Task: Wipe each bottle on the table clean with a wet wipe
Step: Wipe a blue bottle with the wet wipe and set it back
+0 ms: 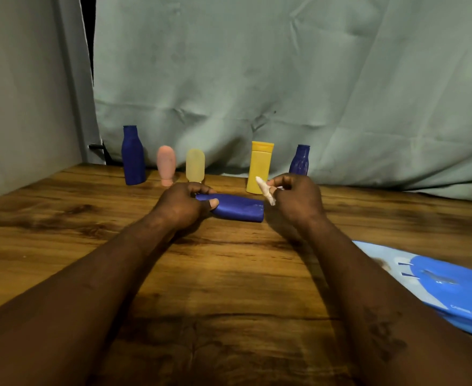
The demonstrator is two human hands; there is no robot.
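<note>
Wood-grain table (229, 274), dim light: a person's left hand (183, 203) grips a dark blue bottle (237, 208) lying on its side just in front of the upright yellow bottle (260, 168). The fingers curl over its top and the thumb presses on its near face. That end of the bottle is hidden in the hand, so any cap there cannot be made out.

The right hand (296, 196), in front of the yellow bottle and slightly to its right, pinches a crumpled white wet wipe (265, 190) between thumb and fingertips. The wipe hangs close to the lying bottle's free end; whether the two touch is unclear.

To the left of the yellow bottle stand a pale translucent bottle (195, 165), its base partly hidden by the left hand, then a pink bottle (166, 165) and a tall blue bottle (132, 157). To its right a small blue bottle (300, 160) shows only its upper part above the right hand.

Well to the right of the yellow bottle and nearer the camera lies a blue wipes pack (446, 285), cut off by the frame edge, its print too blurred to read. Behind the yellow bottle hangs a creased grey-green cloth (285, 79).
</note>
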